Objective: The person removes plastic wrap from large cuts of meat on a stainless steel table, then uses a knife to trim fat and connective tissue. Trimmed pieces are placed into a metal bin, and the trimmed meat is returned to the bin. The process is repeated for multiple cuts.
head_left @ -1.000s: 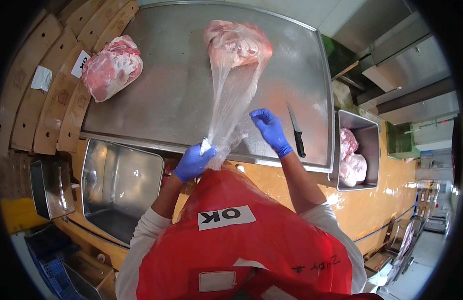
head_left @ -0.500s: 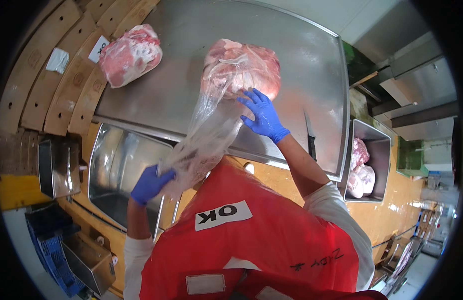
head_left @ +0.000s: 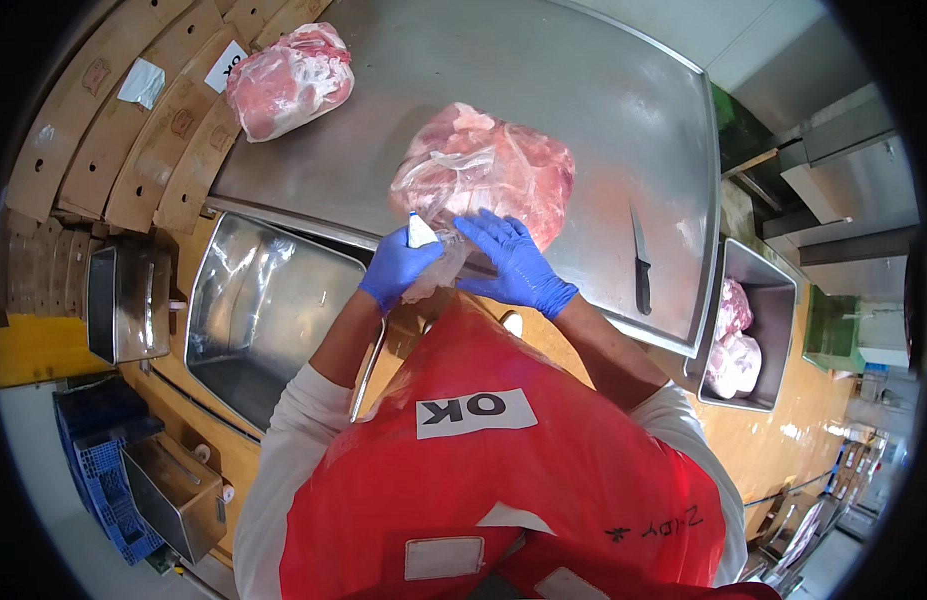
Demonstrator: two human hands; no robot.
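Note:
A large piece of raw meat (head_left: pixel 533 165) lies near the front edge of the steel table, partly covered by a clear plastic bag (head_left: pixel 445 268). My left hand (head_left: pixel 401 265), in a blue glove, is closed around the bunched bag at the meat's near left side. A small white piece with a blue tip (head_left: pixel 421 232) shows by its fingers; I cannot tell what it is. Against the bag and the near side of the meat rests my gloved right hand (head_left: pixel 515 265), its fingers stretched out. A black-handled knife (head_left: pixel 641 270) lies to the right.
Another piece of meat (head_left: pixel 291 85) sits at the far left beside stacked cardboard boxes (head_left: pixel 143 150). Below the steel table (head_left: pixel 623 110) stands a large metal tub (head_left: pixel 263 300) on the left. To the right, a metal bin (head_left: pixel 773 310) holds more meat.
My left hand has moved up and right, gathering the stretched bag close to the meat. My right hand has shifted slightly and stays by the meat's near side.

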